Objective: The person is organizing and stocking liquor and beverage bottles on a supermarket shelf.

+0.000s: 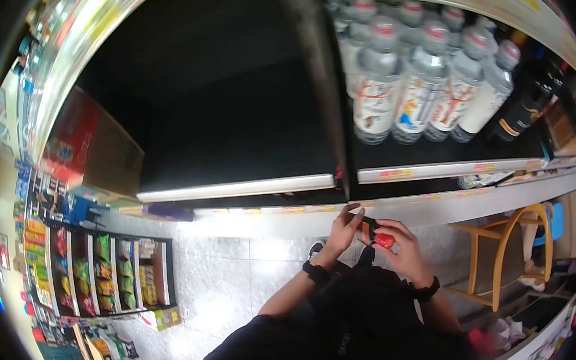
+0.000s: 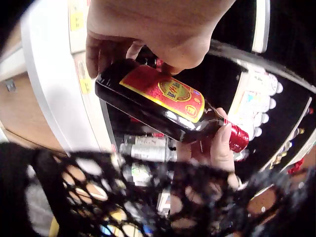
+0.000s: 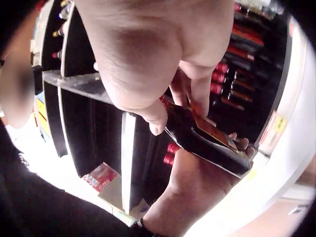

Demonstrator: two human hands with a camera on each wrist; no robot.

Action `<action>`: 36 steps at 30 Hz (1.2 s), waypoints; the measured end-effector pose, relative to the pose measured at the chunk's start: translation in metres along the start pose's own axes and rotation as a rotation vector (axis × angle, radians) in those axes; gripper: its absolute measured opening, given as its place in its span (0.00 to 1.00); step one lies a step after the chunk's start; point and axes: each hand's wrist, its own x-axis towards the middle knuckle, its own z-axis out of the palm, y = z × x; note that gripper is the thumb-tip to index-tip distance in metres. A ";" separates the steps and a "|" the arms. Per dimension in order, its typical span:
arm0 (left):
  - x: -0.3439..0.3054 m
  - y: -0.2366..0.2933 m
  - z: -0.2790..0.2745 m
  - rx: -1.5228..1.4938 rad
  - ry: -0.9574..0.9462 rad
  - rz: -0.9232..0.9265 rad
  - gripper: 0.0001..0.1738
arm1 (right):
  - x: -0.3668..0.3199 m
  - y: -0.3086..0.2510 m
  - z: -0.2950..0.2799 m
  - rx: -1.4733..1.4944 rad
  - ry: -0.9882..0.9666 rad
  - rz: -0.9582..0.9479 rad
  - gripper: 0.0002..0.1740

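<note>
A small dark bottle (image 2: pixel 148 106) with a red and yellow label and a red cap (image 2: pixel 239 137) lies tilted between both hands. The left hand (image 2: pixel 153 34) grips its base end in the left wrist view, the label facing that camera. At the neck and cap, the right hand (image 3: pixel 148 54) pinches with thumb and fingers; in the right wrist view it covers the cap. The head view shows the left hand (image 1: pixel 343 233) and right hand (image 1: pixel 404 253) together in front of the body, near the shelf edge, with the red cap (image 1: pixel 384 240) by the right fingers.
Clear bottles (image 1: pixel 417 88) with white labels stand on the right shelf, dark bottles (image 1: pixel 531 97) beside them. A cardboard box (image 1: pixel 101 152) sits at the left shelf end. A snack rack (image 1: pixel 108 271) stands lower left, a wooden chair (image 1: pixel 498 264) at right. Tiled floor (image 1: pixel 219 276) lies below.
</note>
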 end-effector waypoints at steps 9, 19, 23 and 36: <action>-0.031 -0.013 -0.162 -0.231 0.214 -0.013 0.22 | 0.063 -0.039 0.149 -0.005 -0.063 -0.118 0.17; -0.008 0.011 -0.241 -0.114 0.061 0.238 0.41 | 0.132 -0.041 0.262 -0.008 0.116 -0.099 0.16; 0.015 0.002 -0.253 -0.287 -0.048 0.210 0.41 | 0.153 -0.033 0.289 -0.041 0.215 0.057 0.15; 0.032 0.010 -0.260 -0.331 -0.131 -0.030 0.47 | 0.171 -0.021 0.305 -0.061 0.280 0.243 0.12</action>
